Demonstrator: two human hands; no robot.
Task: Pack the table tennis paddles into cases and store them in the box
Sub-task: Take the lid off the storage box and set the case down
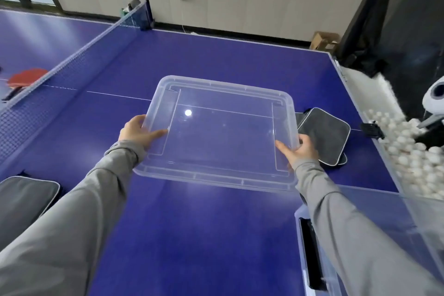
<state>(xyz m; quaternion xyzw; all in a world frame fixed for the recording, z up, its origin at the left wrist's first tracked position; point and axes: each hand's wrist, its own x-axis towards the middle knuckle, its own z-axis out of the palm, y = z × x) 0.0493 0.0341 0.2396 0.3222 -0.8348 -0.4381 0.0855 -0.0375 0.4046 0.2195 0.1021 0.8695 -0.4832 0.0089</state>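
lid: clear plastic lid (223, 127), gripped by left hand (138, 133) and right hand (301, 150) at opposite edges
cases: two grey, one (323, 136) right, one (22, 199) left
paddle: one red paddle (26, 77) past the net (72, 65)

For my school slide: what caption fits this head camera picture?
Both hands, left hand and right hand, hold a clear lid above the blue table.

A clear plastic box lid (216, 127) is held flat above the blue table, gripped at its left and right edges. A dark grey paddle case (324, 136) with pale piping lies just right of it; another grey case (24, 199) lies near left. The clear box (374, 235) stands near right. A red paddle (26, 77) lies far left, beyond the net.
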